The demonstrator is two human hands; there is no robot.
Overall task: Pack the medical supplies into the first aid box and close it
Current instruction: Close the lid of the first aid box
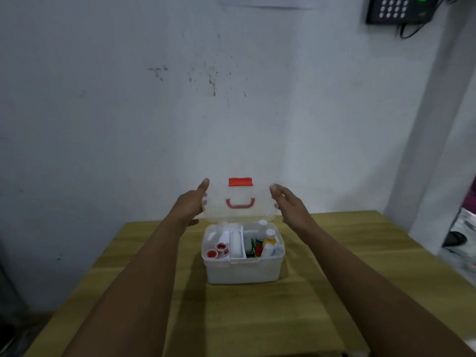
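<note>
On the wooden table [334, 253], mid-surface, near the far wall:

Item: box [242, 269], white translucent plastic, standing square on the table top, open. Contents packed: two red-topped pots [217, 249] at near left; a long white tray [236, 244] running near to far down the middle; bottles [268, 240] upright at right, one yellow-collared, with small green and red packets beside them. Nothing loose lies on the table, so packing looks finished and closing is the step in hand.

Item: lid [239, 202], clear, hinged at the far edge, raised roughly upright. Red latch [240, 181] at its free top edge; red handle [240, 203] showing at its centre. It stands up because both hands are steadying it; presumably it is to be swung down toward the near side.

Left hand [192, 204]: arm stretched forward, palm turned inward, fingers curled round the lid's left edge, thumb pointing up; gripping the lid.

Right hand [289, 204]: arm stretched forward, palm turned inward, fingers spread flat and loose at the lid's right edge; one fingertip seems to touch it, no firm clasp visible.
</note>
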